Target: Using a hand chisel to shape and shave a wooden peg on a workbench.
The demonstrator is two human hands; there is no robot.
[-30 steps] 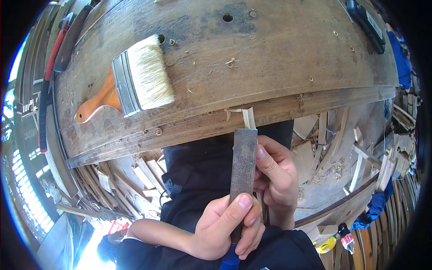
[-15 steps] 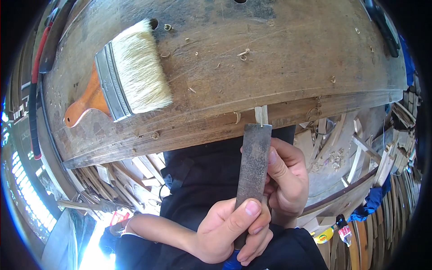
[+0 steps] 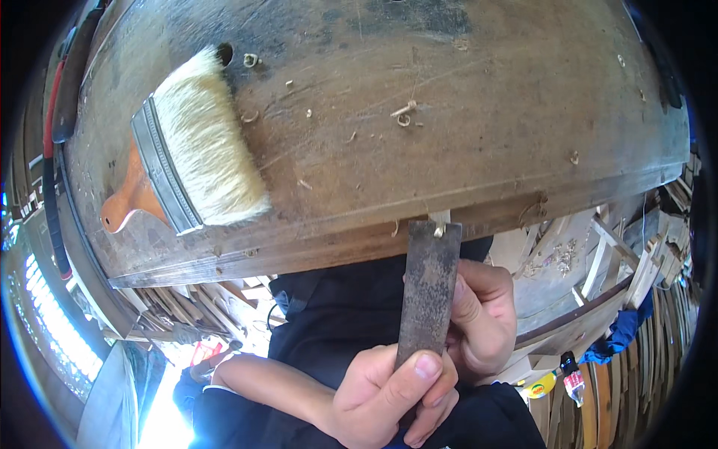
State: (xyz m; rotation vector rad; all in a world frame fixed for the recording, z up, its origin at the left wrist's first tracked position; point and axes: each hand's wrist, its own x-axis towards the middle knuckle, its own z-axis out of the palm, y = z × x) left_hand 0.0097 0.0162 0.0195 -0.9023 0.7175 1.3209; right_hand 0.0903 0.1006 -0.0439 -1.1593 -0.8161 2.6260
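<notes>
A wide chisel point(image 3: 428, 288) with a dark, pitted flat steel blade points away from me, edge toward the workbench. My left hand point(image 3: 393, 393) is closed round its lower part, the thumb lying on the blade face. A narrow pale wood strip point(image 3: 442, 216) shows just past the cutting edge, its end against the bench edge, and a small shaving curls at the blade's tip. Closed beside the blade's right side, my right hand point(image 3: 485, 318) grips the strip; the blade covers most of the strip and some of these fingers.
On the wooden workbench point(image 3: 508, 105) lies a wide brush point(image 3: 206, 146) with pale bristles and an orange-brown handle. Wood shavings point(image 3: 404, 114) are scattered over the top. Wood offcuts point(image 3: 613, 243) lie below the bench on both sides. A dark-capped bottle point(image 3: 573, 378) is at lower right.
The chisel blade has slid forward along the strip, leaving less of its end showing, with a shaving at the edge. The view has shifted, so the bench and brush sit lower.
</notes>
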